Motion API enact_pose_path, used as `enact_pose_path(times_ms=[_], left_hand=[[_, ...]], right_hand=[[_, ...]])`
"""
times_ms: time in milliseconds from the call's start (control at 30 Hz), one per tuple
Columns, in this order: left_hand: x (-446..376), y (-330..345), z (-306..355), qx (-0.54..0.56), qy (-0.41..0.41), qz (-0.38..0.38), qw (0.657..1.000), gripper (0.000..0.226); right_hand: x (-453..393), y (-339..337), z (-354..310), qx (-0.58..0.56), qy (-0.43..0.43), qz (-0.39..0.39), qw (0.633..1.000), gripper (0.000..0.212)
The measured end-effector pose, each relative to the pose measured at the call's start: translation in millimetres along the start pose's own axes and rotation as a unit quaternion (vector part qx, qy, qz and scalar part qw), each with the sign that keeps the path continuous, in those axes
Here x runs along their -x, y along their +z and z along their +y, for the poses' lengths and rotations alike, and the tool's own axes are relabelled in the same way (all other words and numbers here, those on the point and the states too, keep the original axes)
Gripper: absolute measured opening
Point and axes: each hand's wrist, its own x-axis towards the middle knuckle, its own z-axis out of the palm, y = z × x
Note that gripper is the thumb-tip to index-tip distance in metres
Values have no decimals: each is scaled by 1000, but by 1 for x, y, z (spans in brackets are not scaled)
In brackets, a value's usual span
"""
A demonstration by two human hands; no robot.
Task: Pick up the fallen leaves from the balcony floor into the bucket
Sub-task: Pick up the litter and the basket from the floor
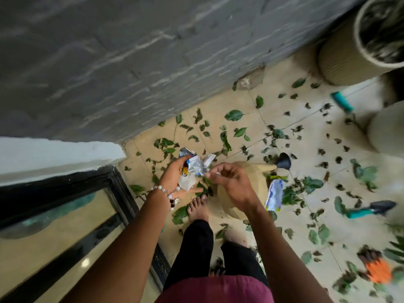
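Many green fallen leaves (234, 115) lie scattered over the beige tiled balcony floor (290, 228). My left hand (175, 178), with a bead bracelet at the wrist, grips a crumpled bunch of silvery and white wrappers (194, 167). My right hand (229, 178) is right beside it, its fingertips pinching a small scrap at the edge of that bunch. Under my hands stands a tan watering can with a black spout tip (283, 161). No bucket shows in this view.
A grey stone wall (109, 62) runs along the left, with a black-framed glass door (65, 226) below it. Ribbed beige pots (341, 60) stand at top right. A blue-white wrapper (274, 195), teal-handled tools (369, 211), and an orange glove (378, 272) lie on the floor. My bare feet (197, 208) stand among leaves.
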Motion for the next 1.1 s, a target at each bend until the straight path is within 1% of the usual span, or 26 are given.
enact_pose_path(times_ms=[33, 133, 167, 233, 333, 367, 400, 433, 467, 533, 600, 633, 700, 767, 800, 833, 867, 933, 1033, 1100], left_hand=[[7, 12, -2, 18, 1, -22, 1000, 33], [19, 48, -15, 40, 14, -69, 997, 37], [22, 61, -21, 38, 19, -83, 996, 36], [20, 82, -36, -5, 33, -92, 995, 29], [8, 111, -62, -68, 42, -83, 993, 21], [4, 122, -72, -89, 45, -77, 992, 23], [-2, 131, -84, -101, 51, -66, 991, 30], [-9, 139, -95, -110, 55, -55, 991, 36], [-14, 147, -107, -120, 57, -44, 990, 37], [-24, 163, -131, -138, 63, -18, 988, 35], [-33, 177, -155, -155, 63, -13, 986, 37], [-37, 184, -167, -163, 60, -4, 985, 35], [-46, 194, -183, -173, 64, 21, 983, 29], [-65, 196, -194, -162, 81, 66, 981, 20], [-75, 195, -197, -157, 85, 89, 980, 19], [-86, 192, -200, -150, 91, 103, 979, 15], [-98, 191, -201, -146, 99, 110, 978, 12], [-118, 191, -201, -163, 104, 114, 974, 21], [-148, 192, -196, -190, 117, 98, 970, 28], [-170, 191, -192, -207, 120, 97, 966, 28]], right_hand=[[10, -3, -5, -9, -2, 3, 1000, 14], [35, -14, -14, -44, -9, 22, 999, 10], [42, -19, -15, -48, -8, 34, 998, 10], [57, -34, -13, -41, 0, 71, 997, 17], [81, -66, -1, 28, 14, 115, 993, 18], [89, -79, 4, 46, 21, 115, 992, 19], [97, -92, 8, 49, 31, 107, 993, 18], [107, -104, 12, 33, 45, 99, 994, 13], [117, -116, 18, 7, 58, 87, 995, 9], [134, -142, 34, -52, 70, 66, 994, 13], [145, -164, 52, -100, 73, 63, 990, 16], [148, -173, 63, -124, 79, 82, 986, 16], [148, -194, 86, -164, 110, 171, 965, 14], [143, -216, 116, -130, 137, 276, 942, 17], [137, -227, 132, -82, 148, 305, 937, 20], [132, -236, 148, -31, 165, 310, 936, 22], [126, -244, 162, 9, 188, 301, 935, 22], [109, -252, 188, 57, 216, 275, 935, 19], [71, -255, 223, 127, 224, 223, 940, 12], [40, -251, 250, 220, 228, 146, 937, 25]])
